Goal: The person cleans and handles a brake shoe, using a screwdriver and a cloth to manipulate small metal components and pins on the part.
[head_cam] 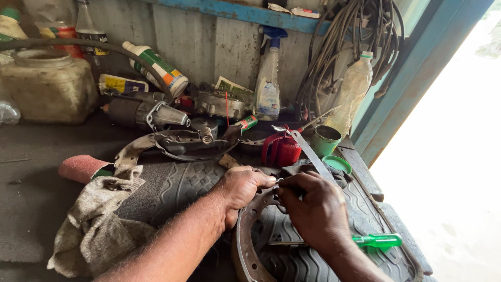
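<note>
Both my hands meet over a rusty curved brake shoe lying on a black rubber tread mat. My left hand is closed over the shoe's upper end. Touching it fingertip to fingertip, my right hand pinches a small metal part against the shoe; the part is mostly hidden by fingers. A green-handled screwdriver lies on the mat just right of my right wrist.
A grey rag and a roll of red sandpaper lie at left. Behind are another brake shoe with a spring, a red container, a green tin, a spray bottle, bottles, a plastic tub and hanging cables.
</note>
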